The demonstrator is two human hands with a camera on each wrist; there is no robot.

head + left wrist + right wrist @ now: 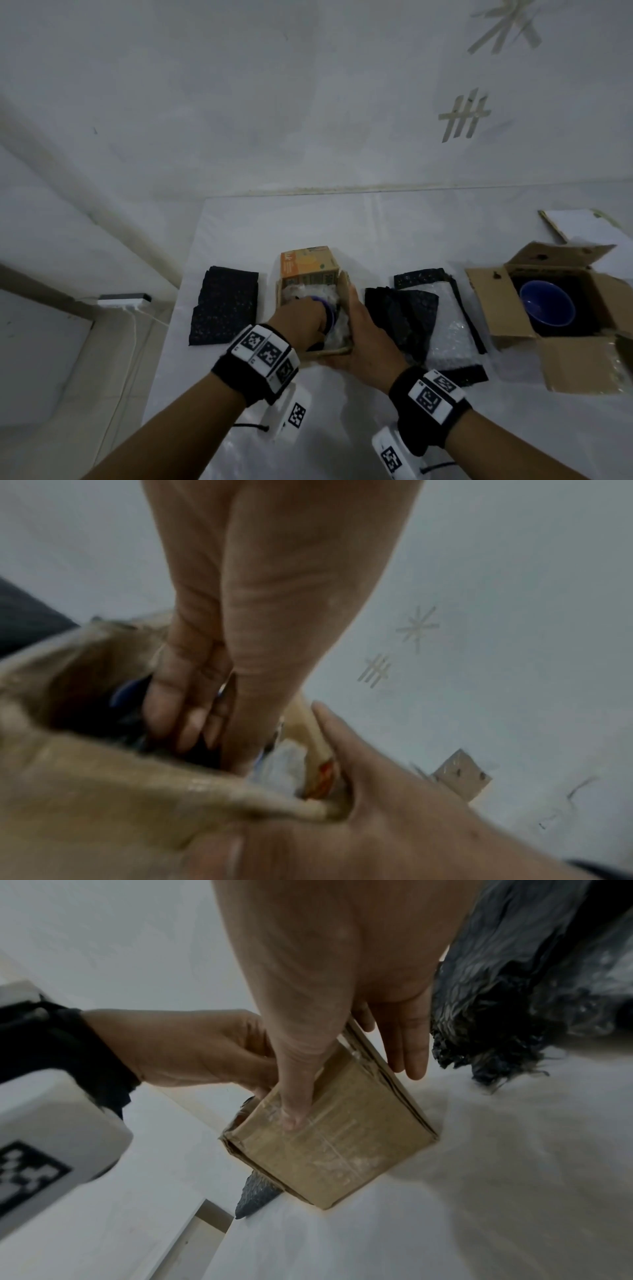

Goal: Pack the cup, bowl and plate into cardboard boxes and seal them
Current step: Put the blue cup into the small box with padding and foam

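A small cardboard box (344, 294) with an orange printed flap stands at the table's middle, lined with bubble wrap. My left hand (301, 318) reaches down into it, fingers curled on a purple-blue cup (329, 313) that lies among the wrap. In the left wrist view those fingers (192, 731) sit inside the box's wall (103, 791), with a sliver of the cup (125, 693) beside them. My right hand (363, 329) holds the box's near right corner: thumb on the near face (342, 1150), fingers along the right side. A blue bowl (546, 305) sits in a larger open box (575, 363) at the right. No plate shows.
A black foam mat (224, 305) lies left of the small box. Right of it are a crumpled black sheet (400, 315) and bubble wrap (448, 335) on more black mats. A flat white board (579, 226) lies at the back right. The table's left edge drops off near the mat.
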